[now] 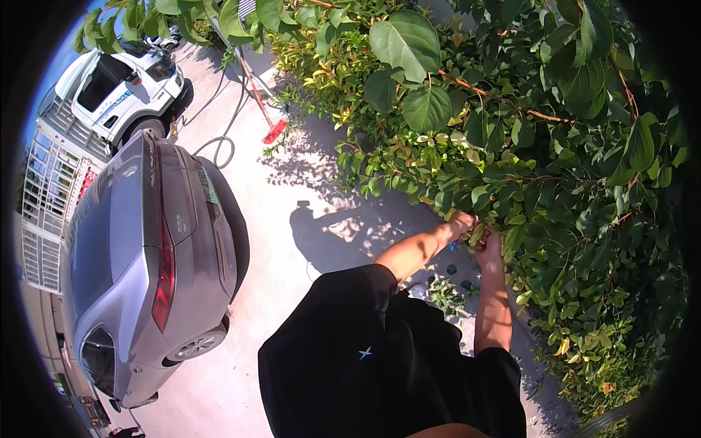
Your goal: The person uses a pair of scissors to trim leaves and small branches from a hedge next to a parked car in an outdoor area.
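My left hand (460,224) reaches to the edge of a dense green hedge (431,171), its fingers closed. What it holds is too small to make out. Close beside it, my right hand (491,248) is closed at a leafy sprig (477,234) with yellowish-green leaves, which lies between the two hands. Just below my left hand shows a small blue thing (453,246), mostly hidden; its kind cannot be told. Cut-looking green leaves (445,296) lie on the pavement below my hands.
A grey car (186,219) stands at the left, with a white truck (120,91) beyond it. A red broom (274,132) and a dark hose (228,142) lie on the pale pavement (270,233). Leafy branches (504,102) overhang at the upper right.
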Demonstrator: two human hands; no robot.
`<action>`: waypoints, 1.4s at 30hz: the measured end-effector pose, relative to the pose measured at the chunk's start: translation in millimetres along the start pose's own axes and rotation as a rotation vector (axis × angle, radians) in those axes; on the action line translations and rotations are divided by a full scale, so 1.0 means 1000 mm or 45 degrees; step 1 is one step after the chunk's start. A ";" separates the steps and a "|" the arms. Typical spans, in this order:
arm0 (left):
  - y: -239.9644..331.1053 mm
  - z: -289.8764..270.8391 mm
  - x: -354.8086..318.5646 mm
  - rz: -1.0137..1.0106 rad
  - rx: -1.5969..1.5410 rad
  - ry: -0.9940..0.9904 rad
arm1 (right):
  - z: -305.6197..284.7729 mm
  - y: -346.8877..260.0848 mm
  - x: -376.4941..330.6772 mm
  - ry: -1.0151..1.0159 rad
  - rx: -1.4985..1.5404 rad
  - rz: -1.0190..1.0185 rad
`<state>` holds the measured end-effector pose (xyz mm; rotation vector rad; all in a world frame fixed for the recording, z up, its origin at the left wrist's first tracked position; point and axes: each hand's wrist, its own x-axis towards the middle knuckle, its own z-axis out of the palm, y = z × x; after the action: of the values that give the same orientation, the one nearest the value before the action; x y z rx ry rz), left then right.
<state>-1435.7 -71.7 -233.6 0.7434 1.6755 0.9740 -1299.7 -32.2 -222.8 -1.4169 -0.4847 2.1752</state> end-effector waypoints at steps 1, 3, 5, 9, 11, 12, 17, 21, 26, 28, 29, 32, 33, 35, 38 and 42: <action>-0.001 0.003 0.001 -0.008 0.000 0.070 | 0.011 0.001 0.000 0.082 -0.008 -0.030; 0.005 0.017 -0.001 0.002 0.013 0.183 | -0.002 0.007 0.030 -0.006 0.055 -0.130; 0.008 0.026 -0.009 -0.007 0.029 0.300 | 0.005 0.014 0.042 0.106 0.405 -0.368; 0.010 0.040 -0.014 -0.042 0.015 0.481 | -0.012 0.029 0.062 0.499 0.102 -0.535; -0.025 0.038 0.009 -0.058 -0.169 0.578 | 0.010 0.037 0.052 0.479 0.094 -0.572; -0.023 0.043 0.004 -0.104 -0.228 0.500 | 0.003 0.038 0.049 0.521 0.115 -0.597; 0.012 0.022 -0.049 -0.184 -0.354 0.102 | -0.013 0.041 -0.009 0.449 0.192 -0.371; -0.010 -0.008 -0.072 -0.067 -0.305 -0.179 | 0.010 0.042 -0.088 0.119 0.048 -0.372; 0.004 -0.056 -0.107 0.062 -0.313 -0.442 | -0.012 0.045 -0.102 -0.148 -0.041 -0.147; 0.010 -0.068 -0.107 0.149 -0.197 -0.382 | 0.000 0.045 -0.110 -0.188 0.024 -0.141; 0.014 -0.074 -0.106 0.196 -0.123 -0.364 | 0.006 0.043 -0.113 -0.192 0.025 -0.138; 0.040 -0.099 -0.112 0.168 -0.275 -0.362 | 0.034 0.027 -0.123 -0.365 -0.064 -0.327; 0.050 -0.108 -0.110 0.171 -0.274 -0.369 | 0.041 0.021 -0.120 -0.365 -0.033 -0.268; 0.060 -0.125 -0.099 0.660 -0.405 -0.400 | 0.067 0.007 -0.126 -0.373 -0.119 -0.296; 0.086 -0.157 -0.077 0.200 -0.075 -0.257 | 0.101 -0.004 -0.123 -0.488 -0.085 -0.304; 0.106 -0.204 -0.048 0.322 -0.048 -0.423 | 0.143 0.002 -0.105 -0.472 -0.150 -0.378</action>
<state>-1614.3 -110.7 -86.7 1.0492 1.2925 0.9900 -1395.9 -98.7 -88.9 -0.9217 -0.9075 2.1902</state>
